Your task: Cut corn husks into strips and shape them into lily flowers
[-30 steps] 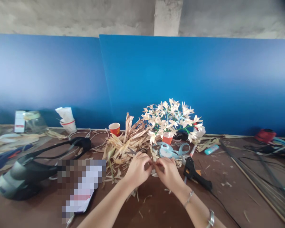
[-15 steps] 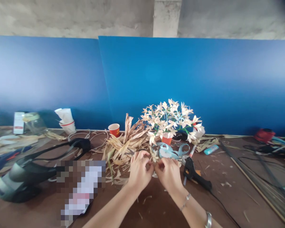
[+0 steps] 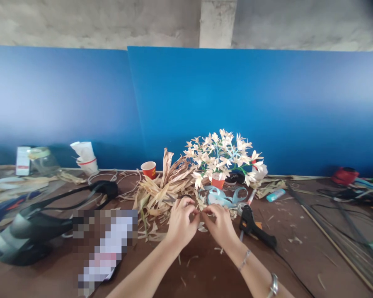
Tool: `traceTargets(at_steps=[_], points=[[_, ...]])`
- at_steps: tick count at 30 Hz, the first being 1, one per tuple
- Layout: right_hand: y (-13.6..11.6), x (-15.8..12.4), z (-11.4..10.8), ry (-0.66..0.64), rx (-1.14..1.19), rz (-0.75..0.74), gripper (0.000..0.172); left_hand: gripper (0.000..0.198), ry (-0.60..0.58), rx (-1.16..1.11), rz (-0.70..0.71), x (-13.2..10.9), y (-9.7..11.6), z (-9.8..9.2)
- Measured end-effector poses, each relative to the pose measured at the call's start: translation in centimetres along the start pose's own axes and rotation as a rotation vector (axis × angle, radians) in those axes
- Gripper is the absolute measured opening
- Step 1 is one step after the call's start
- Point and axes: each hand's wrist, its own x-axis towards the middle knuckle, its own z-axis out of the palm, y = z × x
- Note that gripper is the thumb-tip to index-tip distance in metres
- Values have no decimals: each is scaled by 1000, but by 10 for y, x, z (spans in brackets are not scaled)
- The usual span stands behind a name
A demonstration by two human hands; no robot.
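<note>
My left hand (image 3: 180, 223) and my right hand (image 3: 219, 223) meet fingertip to fingertip above the brown table (image 3: 205, 273). Both are pinched shut on a small pale strip of dried husk (image 3: 201, 212) held between them. Just beyond the hands lies a pile of dried corn husks (image 3: 161, 186). Behind it stands a bouquet of cream husk flowers (image 3: 224, 155) in a red cup. A light blue ribbon (image 3: 224, 198) lies right behind my right hand.
A black glue gun (image 3: 255, 229) with its cord lies right of my hands. A red paper cup (image 3: 149, 169), a dark bag with straps (image 3: 34, 227), a blurred-out flat item (image 3: 107, 244), thin sticks (image 3: 335, 244) and husk scraps lie about. A blue wall panel (image 3: 236, 103) backs the table.
My hands have stayed together at the same spot, the fingers shifting slightly on the small strip. Little else has moved.
</note>
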Motion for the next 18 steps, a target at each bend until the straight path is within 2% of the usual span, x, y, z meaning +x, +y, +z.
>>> traceTargets(at_steps=[3,10,13,18], points=[[-6,-1,1,20,-77,-6,13,13,-9,11,-2,-1,5,-1],[2,-1,2,214,-286,61,14,14,71,73,-76,-1,6,-3],[8,1,-1,175,-173,66,9,12,85,58,-82,1,-1,-2],[5,-1,1,68,-20,-3,9,10,35,10,-31,1,-3,-1]])
